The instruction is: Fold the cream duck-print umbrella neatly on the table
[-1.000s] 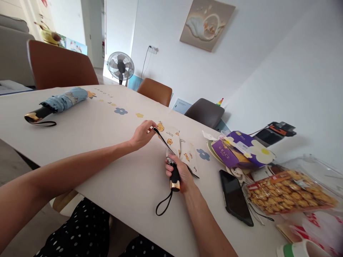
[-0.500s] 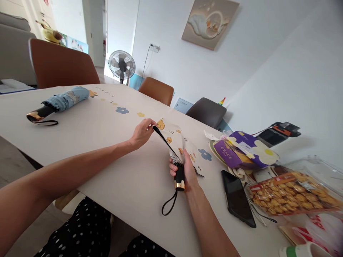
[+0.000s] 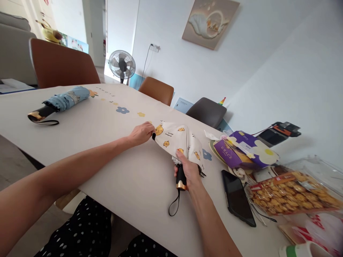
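Pinching white duck-printed fabric canopy (image 3: 173,135) with left hand (image 3: 142,133), left of black-and-gold cylindrical handle (image 3: 181,177) gripped by right hand (image 3: 190,171), probably best drawn gently taut.

Near the centre of the frame, the white fabric umbrella canopy printed with yellow ducks (image 3: 173,135) has spread to show a broader face. The narrow black band (image 3: 153,136) that ran diagonally from the left hand (image 3: 141,133) now shows only a short end there. The right hand (image 3: 191,172) and black-and-gold cylindrical handle (image 3: 181,178) sit slightly farther right.
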`<state>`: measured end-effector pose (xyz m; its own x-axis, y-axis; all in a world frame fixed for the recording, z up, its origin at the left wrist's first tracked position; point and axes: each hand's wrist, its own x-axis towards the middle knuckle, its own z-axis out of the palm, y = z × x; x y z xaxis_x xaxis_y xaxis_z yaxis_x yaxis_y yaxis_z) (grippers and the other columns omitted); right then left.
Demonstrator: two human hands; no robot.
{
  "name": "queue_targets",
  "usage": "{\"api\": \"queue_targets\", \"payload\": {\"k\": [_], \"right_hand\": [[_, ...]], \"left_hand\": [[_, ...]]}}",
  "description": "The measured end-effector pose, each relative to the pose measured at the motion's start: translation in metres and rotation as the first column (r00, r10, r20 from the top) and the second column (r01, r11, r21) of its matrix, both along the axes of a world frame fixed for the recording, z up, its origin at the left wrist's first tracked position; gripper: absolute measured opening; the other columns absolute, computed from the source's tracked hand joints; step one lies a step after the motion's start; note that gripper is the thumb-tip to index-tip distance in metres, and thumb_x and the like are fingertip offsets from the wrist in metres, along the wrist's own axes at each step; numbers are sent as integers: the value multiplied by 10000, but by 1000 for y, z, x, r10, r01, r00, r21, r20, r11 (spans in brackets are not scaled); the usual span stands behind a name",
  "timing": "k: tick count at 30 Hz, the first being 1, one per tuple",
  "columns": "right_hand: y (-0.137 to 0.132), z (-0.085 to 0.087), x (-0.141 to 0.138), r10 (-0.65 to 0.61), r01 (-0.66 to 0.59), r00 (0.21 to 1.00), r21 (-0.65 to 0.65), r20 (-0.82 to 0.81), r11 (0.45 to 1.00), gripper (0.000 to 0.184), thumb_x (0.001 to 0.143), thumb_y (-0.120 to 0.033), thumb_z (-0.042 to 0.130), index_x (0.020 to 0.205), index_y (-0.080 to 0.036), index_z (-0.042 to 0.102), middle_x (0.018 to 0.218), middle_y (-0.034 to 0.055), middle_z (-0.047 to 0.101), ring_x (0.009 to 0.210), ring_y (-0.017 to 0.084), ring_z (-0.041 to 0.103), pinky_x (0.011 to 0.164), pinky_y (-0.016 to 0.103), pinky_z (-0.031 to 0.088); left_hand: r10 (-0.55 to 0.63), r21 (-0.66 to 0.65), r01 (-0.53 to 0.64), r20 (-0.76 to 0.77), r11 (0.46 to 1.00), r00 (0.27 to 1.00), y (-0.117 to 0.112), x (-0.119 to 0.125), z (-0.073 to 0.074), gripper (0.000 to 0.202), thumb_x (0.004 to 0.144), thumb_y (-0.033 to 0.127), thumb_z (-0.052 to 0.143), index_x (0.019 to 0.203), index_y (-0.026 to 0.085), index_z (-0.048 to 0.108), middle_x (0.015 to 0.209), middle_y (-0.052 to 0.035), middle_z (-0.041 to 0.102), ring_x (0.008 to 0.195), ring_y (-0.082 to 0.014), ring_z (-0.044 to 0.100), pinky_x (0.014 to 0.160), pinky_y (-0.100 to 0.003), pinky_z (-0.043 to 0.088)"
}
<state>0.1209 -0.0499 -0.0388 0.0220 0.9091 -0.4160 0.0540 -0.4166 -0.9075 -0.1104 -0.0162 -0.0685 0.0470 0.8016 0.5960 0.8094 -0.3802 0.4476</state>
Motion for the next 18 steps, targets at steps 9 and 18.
{"api": "queue_targets", "payload": {"k": [9, 18], "right_hand": [[-1, -7, 2, 52, -76, 985, 144, 163, 987, 388, 616, -409, 725, 854, -178, 523, 373, -42, 468, 299, 152, 459, 241, 262, 397], [-2, -9, 2, 97, -118, 991, 254, 94, 960, 319, 642, -414, 704, 793, -181, 546, 352, -38, 464, 281, 141, 435, 229, 246, 366]], "left_hand": [[79, -308, 65, 432, 949, 899, -23, 44, 24, 195, 687, 140, 431, 705, 213, 611, 793, -18, 641, 718, -168, 579, 623, -270, 471], [243, -498, 241, 721, 833, 649, -11, 94, 45, 371, 566, 493, 688, 704, 190, 524, 691, -66, 587, 687, -221, 590, 515, -287, 458]]}}
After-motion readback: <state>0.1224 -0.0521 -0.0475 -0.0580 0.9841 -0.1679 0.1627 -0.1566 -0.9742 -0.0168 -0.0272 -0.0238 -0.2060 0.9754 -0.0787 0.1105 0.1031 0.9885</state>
